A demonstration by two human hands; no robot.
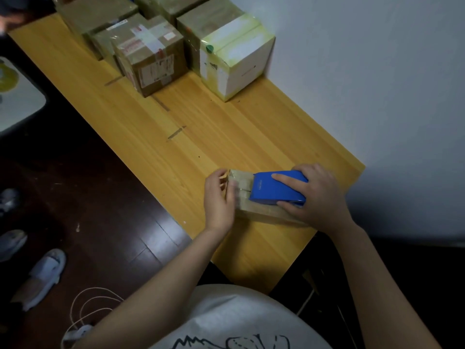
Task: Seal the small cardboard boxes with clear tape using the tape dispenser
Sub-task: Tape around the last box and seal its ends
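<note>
A small brown cardboard box (261,212) lies on the wooden table (201,137) near its front right corner. A blue tape dispenser (276,188) sits on top of the box. My right hand (317,195) grips the dispenser from the right, index finger laid along its top and thumb on its near side. My left hand (219,200) holds the box's left end, fingers curled over the edge; they look blurred. Shiny tape covers the box top to the left of the dispenser.
Several taped cardboard boxes (148,56) and a white box with yellowish tape (236,61) stand at the table's far end against the wall. Slippers (42,275) and a white cord (88,306) lie on the dark floor at the left.
</note>
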